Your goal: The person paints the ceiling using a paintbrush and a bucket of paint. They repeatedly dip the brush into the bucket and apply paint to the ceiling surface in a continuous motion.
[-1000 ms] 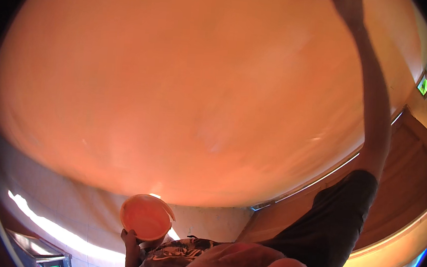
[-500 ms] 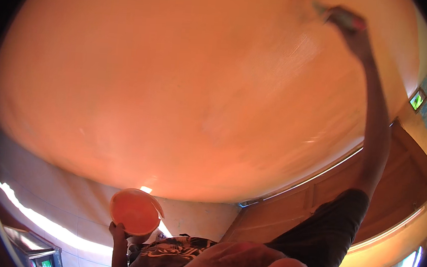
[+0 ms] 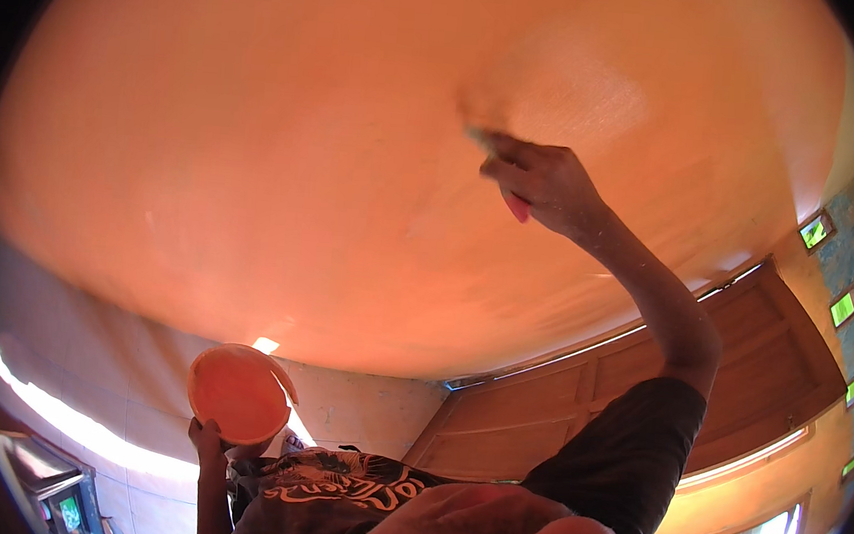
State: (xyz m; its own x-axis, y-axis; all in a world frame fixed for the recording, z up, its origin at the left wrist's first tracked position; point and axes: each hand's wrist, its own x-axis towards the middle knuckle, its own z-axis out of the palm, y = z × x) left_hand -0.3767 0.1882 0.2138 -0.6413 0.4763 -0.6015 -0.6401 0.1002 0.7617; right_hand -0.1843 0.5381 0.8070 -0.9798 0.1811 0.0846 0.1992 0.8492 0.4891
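Note:
At the lower left, my left hand (image 3: 207,438) grips the rim of a round bucket (image 3: 237,393) with orange paint inside. My right hand (image 3: 554,185) is raised against the large orange wall (image 3: 294,166), fingers closed round a paintbrush (image 3: 519,208). The brush's red handle end shows below the fingers. Its head, blurred by motion, meets the wall just left of the hand. A wet, shiny streak (image 3: 601,95) lies on the wall above and to the right of the hand.
A brown wooden door (image 3: 732,341) stands to the right, with several small openings (image 3: 845,305) in the patchy blue wall beyond it. A pale tiled floor (image 3: 136,395) with a bright light strip lies lower left. A dark framed object (image 3: 68,500) sits in the bottom left corner.
My right hand has swept down and to the left along the wall with the brush. The bucket in my left hand shows slightly further left and higher.

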